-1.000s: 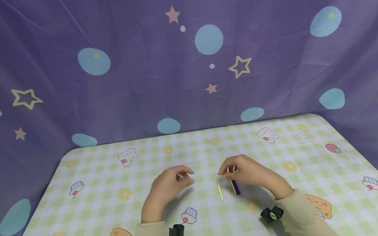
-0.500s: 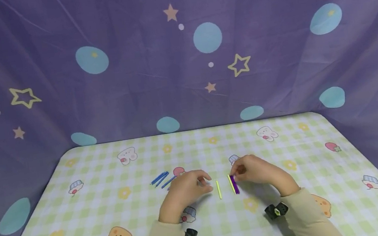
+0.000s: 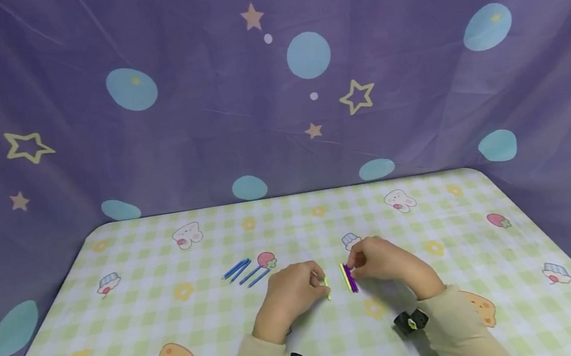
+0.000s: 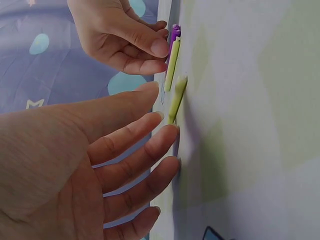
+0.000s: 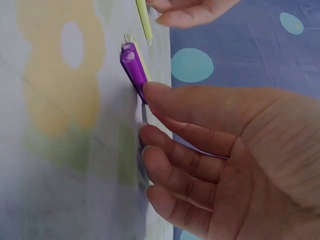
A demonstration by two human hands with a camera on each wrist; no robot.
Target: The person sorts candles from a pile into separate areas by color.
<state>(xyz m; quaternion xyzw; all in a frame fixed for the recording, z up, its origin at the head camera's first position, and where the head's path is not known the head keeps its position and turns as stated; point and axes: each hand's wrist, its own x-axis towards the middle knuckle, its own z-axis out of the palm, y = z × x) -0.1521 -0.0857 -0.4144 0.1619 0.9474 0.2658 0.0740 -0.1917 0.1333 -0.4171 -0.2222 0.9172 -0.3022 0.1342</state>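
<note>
In the head view, my left hand (image 3: 295,291) is beside a single thin yellow-green stick (image 3: 327,288) on the tablecloth. Its fingers are loosely bent, and in the left wrist view the thumb stands apart from this stick (image 4: 178,97); contact by the fingertips is unclear. Against the right side of a small row, my right hand (image 3: 385,261) rests its thumb and fingertips. That row has purple sticks (image 3: 352,279) and one yellow-green stick (image 3: 345,278) lying side by side. From the right wrist, the thumb touches the purple sticks (image 5: 133,67), with the other fingers loosely curved.
Several blue sticks (image 3: 236,268) lie to the left of the hands, some near a printed strawberry. A checked tablecloth (image 3: 120,320) covers the table, and a purple curtain (image 3: 214,133) hangs behind its far edge. Each wrist carries a black camera (image 3: 411,321).
My left hand has moved right, from over the blue sticks to the single yellow-green stick, uncovering the blue ones. My right hand has come down beside the purple sticks.
</note>
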